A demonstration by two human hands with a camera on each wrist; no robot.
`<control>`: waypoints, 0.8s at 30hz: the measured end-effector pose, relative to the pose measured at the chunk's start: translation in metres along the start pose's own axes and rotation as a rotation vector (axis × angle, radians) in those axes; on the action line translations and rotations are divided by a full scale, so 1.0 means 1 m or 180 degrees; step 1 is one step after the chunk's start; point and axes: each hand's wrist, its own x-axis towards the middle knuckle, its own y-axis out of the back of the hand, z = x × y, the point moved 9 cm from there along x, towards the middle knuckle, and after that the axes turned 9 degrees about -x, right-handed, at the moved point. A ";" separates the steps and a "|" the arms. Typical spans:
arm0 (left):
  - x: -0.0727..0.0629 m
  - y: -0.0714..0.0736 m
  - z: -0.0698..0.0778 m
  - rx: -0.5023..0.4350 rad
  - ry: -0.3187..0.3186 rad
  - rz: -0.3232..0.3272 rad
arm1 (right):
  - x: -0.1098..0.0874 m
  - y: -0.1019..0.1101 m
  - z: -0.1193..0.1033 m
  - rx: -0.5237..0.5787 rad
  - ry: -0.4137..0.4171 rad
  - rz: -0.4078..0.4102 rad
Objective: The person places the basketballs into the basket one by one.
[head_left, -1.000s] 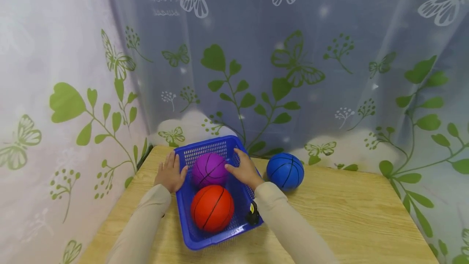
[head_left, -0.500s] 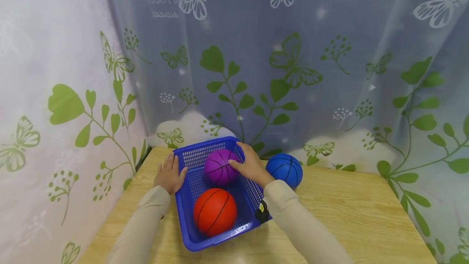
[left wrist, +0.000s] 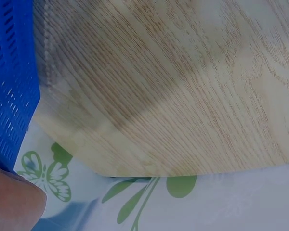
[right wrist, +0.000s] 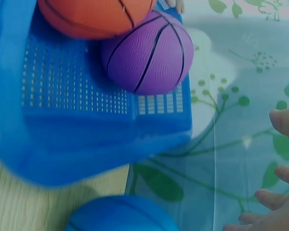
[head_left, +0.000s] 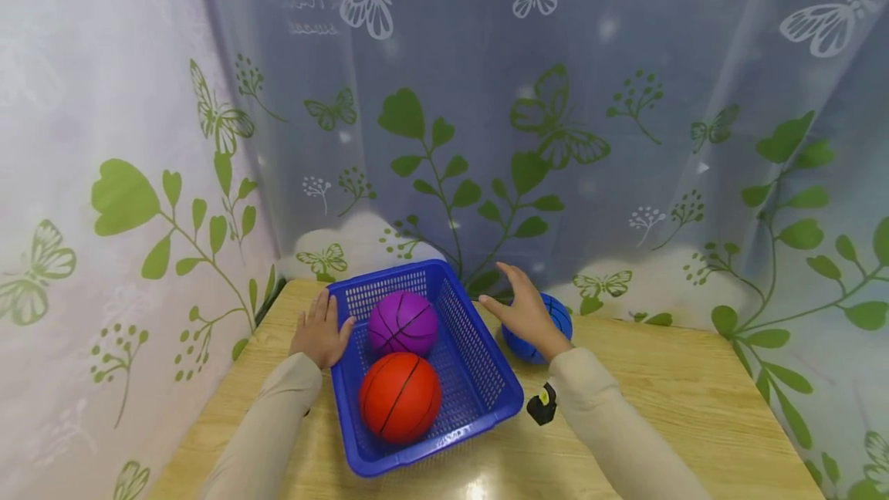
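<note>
Two hands at a ball basket. Nearest, the left sleeve (head_left: 267, 427) and right sleeve (head_left: 618, 423), both beige, reach in over the wood-grained table (head_left: 674, 400). Between them stands the blue basket (head_left: 472, 346), upright and turned slightly askew, its walls and floor perforated. In its near part lies the orange-red ball (head_left: 400, 398), marked with dark seams. To the right of the basket's near corner, just beside the right sleeve, I see a small black object (head_left: 542, 405) bearing a yellow patch; I cannot tell what it is.

Farther in, the left hand (head_left: 321, 330) rests against the basket's left rim, fingers straight and thumb set apart: a wide, flat contact, with the rim not gripped. In the far part of the basket lies the purple ball (head_left: 403, 321), partly overlapped by the orange-red one; I cannot tell whether the two touch. The right hand (head_left: 524, 315), beyond the basket's right rim, holds nothing, its thumb and fingers spread wide. Beside it, outside the basket on the right, sits the blue ball (right wrist: 123, 215), separated from the fingers by a visible gap in the right wrist view.

Farthest, a curtain (head_left: 646, 176) printed with green leaves and butterflies hangs behind the table.
</note>
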 end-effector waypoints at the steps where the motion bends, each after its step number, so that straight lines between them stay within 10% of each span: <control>1: 0.000 0.000 0.000 -0.0002 -0.0002 0.0007 | -0.001 0.003 0.004 -0.0011 -0.0015 0.0014; 24: 0.001 -0.004 -0.004 0.0046 -0.0010 0.0008 | -0.026 0.023 0.106 0.0456 -0.0991 0.0239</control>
